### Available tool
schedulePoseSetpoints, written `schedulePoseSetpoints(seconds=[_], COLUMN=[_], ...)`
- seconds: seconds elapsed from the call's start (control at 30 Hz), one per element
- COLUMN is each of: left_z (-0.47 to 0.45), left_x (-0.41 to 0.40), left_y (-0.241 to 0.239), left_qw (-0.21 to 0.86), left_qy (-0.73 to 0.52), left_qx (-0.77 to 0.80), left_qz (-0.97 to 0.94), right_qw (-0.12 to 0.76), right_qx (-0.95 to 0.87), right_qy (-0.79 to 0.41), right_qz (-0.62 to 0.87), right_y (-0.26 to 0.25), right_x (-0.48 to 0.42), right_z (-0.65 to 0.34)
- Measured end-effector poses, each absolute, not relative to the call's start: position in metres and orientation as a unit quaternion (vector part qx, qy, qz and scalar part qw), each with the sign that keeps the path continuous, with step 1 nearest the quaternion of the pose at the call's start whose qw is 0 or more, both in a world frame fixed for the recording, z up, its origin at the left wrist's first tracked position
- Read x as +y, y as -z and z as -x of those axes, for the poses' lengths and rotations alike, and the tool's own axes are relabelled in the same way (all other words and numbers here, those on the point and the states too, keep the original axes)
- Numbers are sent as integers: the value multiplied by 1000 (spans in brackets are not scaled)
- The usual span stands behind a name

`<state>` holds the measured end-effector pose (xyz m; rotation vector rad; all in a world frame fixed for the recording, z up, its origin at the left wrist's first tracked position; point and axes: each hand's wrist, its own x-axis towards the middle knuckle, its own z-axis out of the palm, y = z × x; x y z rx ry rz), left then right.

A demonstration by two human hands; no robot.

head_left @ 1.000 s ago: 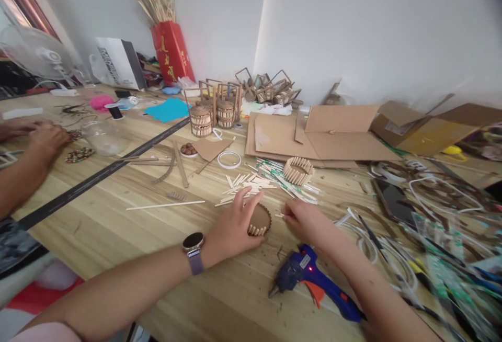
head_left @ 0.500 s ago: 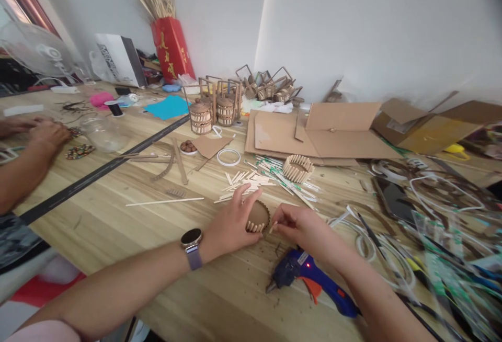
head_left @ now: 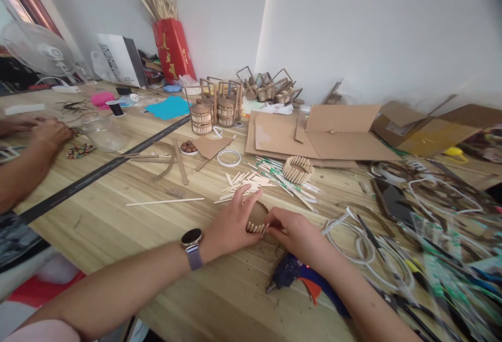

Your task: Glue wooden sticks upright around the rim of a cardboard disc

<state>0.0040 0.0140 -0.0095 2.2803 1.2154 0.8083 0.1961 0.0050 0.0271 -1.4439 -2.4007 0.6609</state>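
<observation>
My left hand (head_left: 229, 221) wears a watch at the wrist and curls round a round brown cardboard base (head_left: 258, 213). Short wooden sticks line the near part of its edge, and the far edge looks corrugated. At the base's right edge, my right hand (head_left: 295, 231) is closed in a pinch on a short wooden stick, which the fingertips mostly cover. Partly beneath the right forearm lies a blue glue gun (head_left: 286, 271) with an orange trigger. Just beyond the left hand are loose short sticks (head_left: 251, 181), and a ring of upright sticks (head_left: 298, 170) stands behind them.
Flat cardboard (head_left: 282, 133) and an open box (head_left: 427, 125) lie at the back right. Small lidded baskets (head_left: 202, 117) stand at the back. Cables (head_left: 364, 242) and a phone (head_left: 392, 198) clutter the right. A co-worker's hands (head_left: 49, 133) are at far left, near a jar (head_left: 102, 133).
My right hand has moved left, bringing the short stick to the base's edge. Its forearm now covers more of the glue gun. My left hand stays in place on the base.
</observation>
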Motion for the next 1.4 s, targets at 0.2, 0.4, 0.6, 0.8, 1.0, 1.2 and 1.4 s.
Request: schedulePoseSetpoints(seconds=[0.2,0.4,0.6,0.8,1.0,1.2,1.4], left_z=[-3,-3,-4,-4,-3,-3,0], left_x=[14,14,14,15,15,15,16], left_y=[11,12,11,11,11,11,10], left_qw=[225,217,220,227,238,233,238], left_qy=[-303,-302,-301,-305,-301,-298,-300], left_qx=[433,432,430,428,424,423,404], left_qz=[-818,-822,-822,-820,-820,-824,-831], right_qw=[96,60,43,32,28,24,80], right_qx=[-844,-859,-862,-865,-863,-864,-864], right_qy=[-176,-127,-90,-74,-69,-76,-129], right_qz=[498,492,497,495,500,497,481], right_y=[-26,-25,-23,-22,-21,-25,-36], right_x=[2,0,-1,-1,-1,-2,-2], right_z=[-194,-190,-189,-189,-189,-188,-195])
